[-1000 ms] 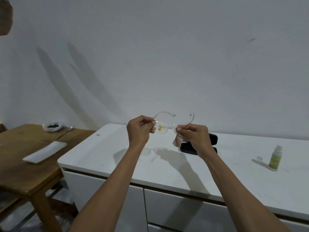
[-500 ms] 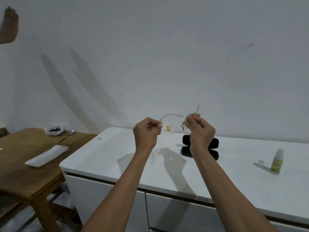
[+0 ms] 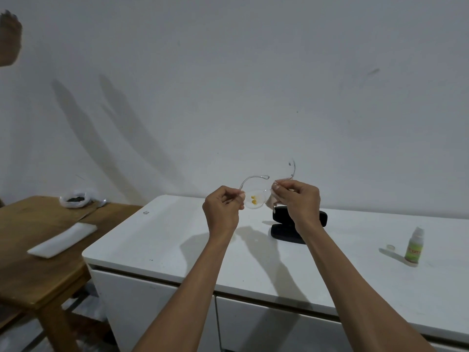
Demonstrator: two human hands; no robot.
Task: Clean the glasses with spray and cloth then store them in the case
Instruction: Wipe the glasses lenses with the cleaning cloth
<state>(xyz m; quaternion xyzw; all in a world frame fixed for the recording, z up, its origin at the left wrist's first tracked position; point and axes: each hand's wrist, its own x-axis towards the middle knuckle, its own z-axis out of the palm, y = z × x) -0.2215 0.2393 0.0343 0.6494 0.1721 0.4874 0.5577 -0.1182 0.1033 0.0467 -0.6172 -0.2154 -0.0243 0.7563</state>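
Observation:
Clear-framed glasses (image 3: 255, 199) with two small yellow marks on one lens are held up in the air above the white cabinet top (image 3: 177, 240). My left hand (image 3: 222, 210) pinches the left end of the frame. My right hand (image 3: 297, 201) grips the other lens with a small pale cloth (image 3: 271, 200) bunched in its fingers. Both temple arms stick out toward the wall. The black glasses case (image 3: 286, 228) lies open on the cabinet just behind and below my right hand, partly hidden by it. The spray bottle (image 3: 414, 247), white with a green label, stands at the right, uncapped.
A small clear cap (image 3: 391, 247) lies left of the bottle. A wooden table (image 3: 38, 275) stands at the left with a white folded pad (image 3: 63, 239) and a plastic bag of dark bits (image 3: 76, 198). The wall is close behind the cabinet.
My right hand has shifted from the lens toward the right temple hinge and back onto the lens with the cloth; the glasses tilted slightly. The view has drifted a little.

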